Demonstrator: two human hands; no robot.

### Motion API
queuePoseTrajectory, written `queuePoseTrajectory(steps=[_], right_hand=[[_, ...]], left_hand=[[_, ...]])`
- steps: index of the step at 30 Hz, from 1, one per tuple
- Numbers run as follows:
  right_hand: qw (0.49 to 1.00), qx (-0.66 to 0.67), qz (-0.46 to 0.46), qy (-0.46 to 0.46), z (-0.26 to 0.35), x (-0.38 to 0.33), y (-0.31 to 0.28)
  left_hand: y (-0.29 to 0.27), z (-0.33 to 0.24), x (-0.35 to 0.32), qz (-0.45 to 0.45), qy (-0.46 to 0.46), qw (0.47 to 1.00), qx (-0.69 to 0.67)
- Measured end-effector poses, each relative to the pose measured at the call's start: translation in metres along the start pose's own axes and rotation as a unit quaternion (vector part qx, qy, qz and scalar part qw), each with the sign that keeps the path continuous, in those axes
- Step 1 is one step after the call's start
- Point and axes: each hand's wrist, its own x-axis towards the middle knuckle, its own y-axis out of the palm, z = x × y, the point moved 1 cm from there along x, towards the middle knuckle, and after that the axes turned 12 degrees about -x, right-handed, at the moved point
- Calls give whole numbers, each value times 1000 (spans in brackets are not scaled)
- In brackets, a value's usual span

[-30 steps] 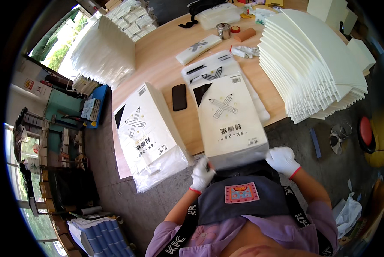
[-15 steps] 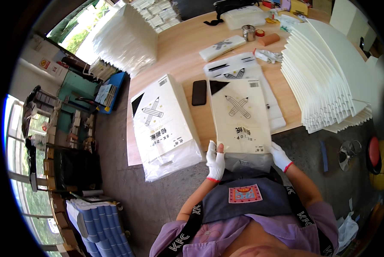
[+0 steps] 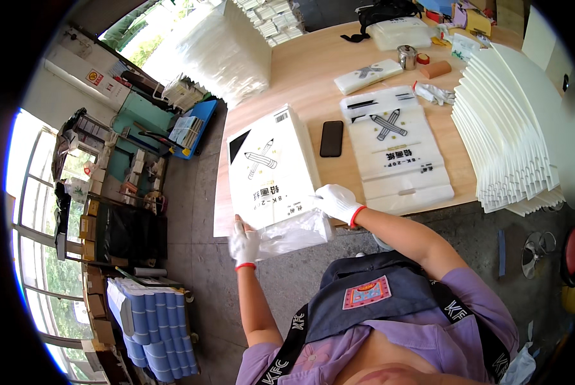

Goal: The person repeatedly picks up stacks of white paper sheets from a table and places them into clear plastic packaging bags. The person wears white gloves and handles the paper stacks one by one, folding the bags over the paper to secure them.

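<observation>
A: Status vs half a second back?

B: Both hands moved off the flat bag stack (image 3: 400, 151) and over to the filled bag (image 3: 276, 168), just left of the phone (image 3: 331, 138).

A: Grip?

B: Left hand (image 3: 243, 244) closed on the clear open end of the bag (image 3: 294, 232), fingers curled into the loose film at the table edge (image 3: 220, 221), below-left of the phone. Right hand (image 3: 337, 201) pressed flat on the same bag's lower right corner, fingers narrow and together, pinning rather than gripping as far as can be told.

A: Bag position?

B: Same spot on the table, left of the phone, open end hanging past the near edge. Flat stack now uncovered, right of the phone.

A: Rest?

B: Fanned white sheets (image 3: 512, 128) far right of the phone, spare gloves (image 3: 434, 93) above-right of it. Unchanged.
</observation>
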Motion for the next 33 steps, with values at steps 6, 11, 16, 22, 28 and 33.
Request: queuePoseTrajectory(steps=[6, 11, 16, 22, 28, 33], right_hand=[[993, -22, 112, -23, -21, -66, 2], [979, 24, 189, 69, -89, -128, 31], [982, 61, 82, 157, -129, -184, 15], [963, 146, 1, 226, -139, -218, 5], [924, 309, -106, 199, -161, -202, -1], [911, 185, -330, 164, -217, -124, -32]], left_hand=[[0, -39, -9, -146, 166, 975, 17], [26, -176, -62, -63, 435, 836, -329], [137, -289, -119, 155, 509, 804, -264], [212, -323, -110, 317, 463, 810, -168], [218, -327, -84, 413, 369, 798, -236], [209, -350, -72, 402, 426, 765, -269]])
